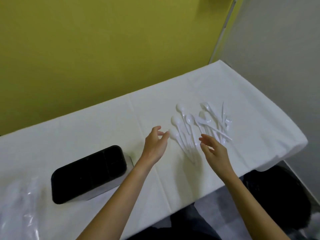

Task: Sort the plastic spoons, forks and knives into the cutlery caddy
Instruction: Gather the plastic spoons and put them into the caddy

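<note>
Cutlery (pixel 201 121) is lying piled on the tabletop (pixel 103 122), left hand (pixel 155 146) and right hand (pixel 215 149) hovering by it, loose-fingered, gripping nothing.

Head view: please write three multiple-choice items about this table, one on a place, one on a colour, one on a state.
1. Where is the caddy from the cutlery pile? A left B right C on top
2. Caddy colour? A white B black C green
3. The left hand and right hand are? A gripping forks B inside caddy C open, empty
Key: 1A, it stands left of the pile; 2B, its body is black; 3C, fingers relaxed, gripping nothing.
</note>
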Motion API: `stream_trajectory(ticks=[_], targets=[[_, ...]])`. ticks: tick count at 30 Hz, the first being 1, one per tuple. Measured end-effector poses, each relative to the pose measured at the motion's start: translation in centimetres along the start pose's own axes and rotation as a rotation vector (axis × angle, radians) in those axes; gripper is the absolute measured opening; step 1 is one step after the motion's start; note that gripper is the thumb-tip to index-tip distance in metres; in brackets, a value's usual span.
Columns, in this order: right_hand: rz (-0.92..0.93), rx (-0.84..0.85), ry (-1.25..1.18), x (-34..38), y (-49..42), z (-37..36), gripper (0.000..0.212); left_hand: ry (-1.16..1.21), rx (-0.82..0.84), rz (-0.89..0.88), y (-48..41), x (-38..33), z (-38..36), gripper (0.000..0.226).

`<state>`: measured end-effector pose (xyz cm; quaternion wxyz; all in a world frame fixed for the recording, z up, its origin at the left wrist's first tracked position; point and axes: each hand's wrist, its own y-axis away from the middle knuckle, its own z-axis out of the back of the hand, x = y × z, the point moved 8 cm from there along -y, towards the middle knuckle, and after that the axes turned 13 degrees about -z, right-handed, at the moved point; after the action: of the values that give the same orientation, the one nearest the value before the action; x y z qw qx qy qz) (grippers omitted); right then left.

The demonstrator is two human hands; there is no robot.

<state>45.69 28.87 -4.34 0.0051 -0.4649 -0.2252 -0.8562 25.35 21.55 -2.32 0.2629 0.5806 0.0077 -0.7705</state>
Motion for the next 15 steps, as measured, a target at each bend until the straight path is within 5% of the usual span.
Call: stream_trajectory(ticks=[6,15], targets=[[0.015,0.036,0.208,0.8,-6.5,0.6,0.023,-0.255,-0.07,0.118,-2.9,3.5,-4.4,0.053],[-0.043,0.153,0.538,0.9,-10.4,-2.6,0.021,-0.57,-0.211,0.053,-4.2,2.8,-5.5,0.042]])
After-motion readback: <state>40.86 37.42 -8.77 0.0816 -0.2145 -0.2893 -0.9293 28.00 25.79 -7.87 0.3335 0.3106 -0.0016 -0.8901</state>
